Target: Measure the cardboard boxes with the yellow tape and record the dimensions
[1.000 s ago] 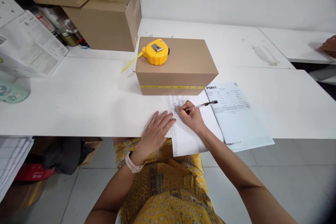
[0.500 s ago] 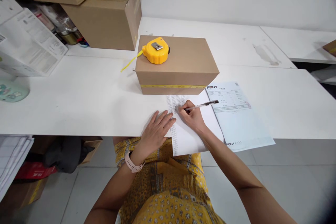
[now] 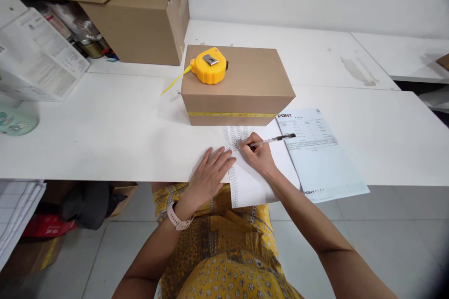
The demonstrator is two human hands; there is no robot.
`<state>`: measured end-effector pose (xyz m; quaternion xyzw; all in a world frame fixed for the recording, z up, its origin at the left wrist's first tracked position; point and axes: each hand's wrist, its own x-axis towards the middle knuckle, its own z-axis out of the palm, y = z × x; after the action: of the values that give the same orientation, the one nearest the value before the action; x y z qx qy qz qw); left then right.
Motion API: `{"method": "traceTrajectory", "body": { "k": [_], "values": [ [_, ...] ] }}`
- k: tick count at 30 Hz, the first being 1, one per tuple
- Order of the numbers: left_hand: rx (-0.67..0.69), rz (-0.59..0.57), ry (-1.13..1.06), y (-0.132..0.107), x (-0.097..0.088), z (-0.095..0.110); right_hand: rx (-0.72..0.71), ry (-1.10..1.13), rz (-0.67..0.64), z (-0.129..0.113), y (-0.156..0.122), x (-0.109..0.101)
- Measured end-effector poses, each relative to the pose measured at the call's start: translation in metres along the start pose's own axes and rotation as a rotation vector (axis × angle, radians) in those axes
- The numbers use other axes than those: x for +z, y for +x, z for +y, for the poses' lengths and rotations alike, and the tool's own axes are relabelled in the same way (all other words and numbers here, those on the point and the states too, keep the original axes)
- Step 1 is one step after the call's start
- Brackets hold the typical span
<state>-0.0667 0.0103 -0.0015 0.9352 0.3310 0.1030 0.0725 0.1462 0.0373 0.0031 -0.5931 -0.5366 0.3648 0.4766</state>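
My right hand point(image 3: 257, 153) grips a pen point(image 3: 277, 138) with a clear barrel and black cap end, its tip down on a white sheet of paper point(image 3: 257, 184). Columns of small handwriting run along the sheet's left side. Flat on the desk, my left hand point(image 3: 212, 170) has its fingers spread, with the fingertips on the sheet's left edge. A pale blue printed document point(image 3: 324, 163) marked PONY lies right of the sheet, partly touching it. Behind the sheet stands a closed cardboard box point(image 3: 242, 74), bearing a yellow tape measure point(image 3: 209, 67) on top.
The white desk point(image 3: 105, 140) ends just in front of my lap. Stacked cardboard boxes point(image 3: 140, 28) and a white printed carton point(image 3: 42, 56) stand at the back left. A green cup-like container point(image 3: 17, 121) is at the left edge. Below the desk sits a dark cap point(image 3: 86, 205).
My right hand and the pen have shifted very slightly to the right. The left hand stays in place, and the view has moved a little.
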Motion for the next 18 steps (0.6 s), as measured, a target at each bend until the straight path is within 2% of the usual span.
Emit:
{"method": "traceTrajectory", "body": {
  "k": [18],
  "values": [
    [0.003, 0.006, 0.003, -0.0006, -0.0002, 0.0002, 0.004, -0.005, -0.001, 0.0016, 0.0005, -0.0004]
  ]
}}
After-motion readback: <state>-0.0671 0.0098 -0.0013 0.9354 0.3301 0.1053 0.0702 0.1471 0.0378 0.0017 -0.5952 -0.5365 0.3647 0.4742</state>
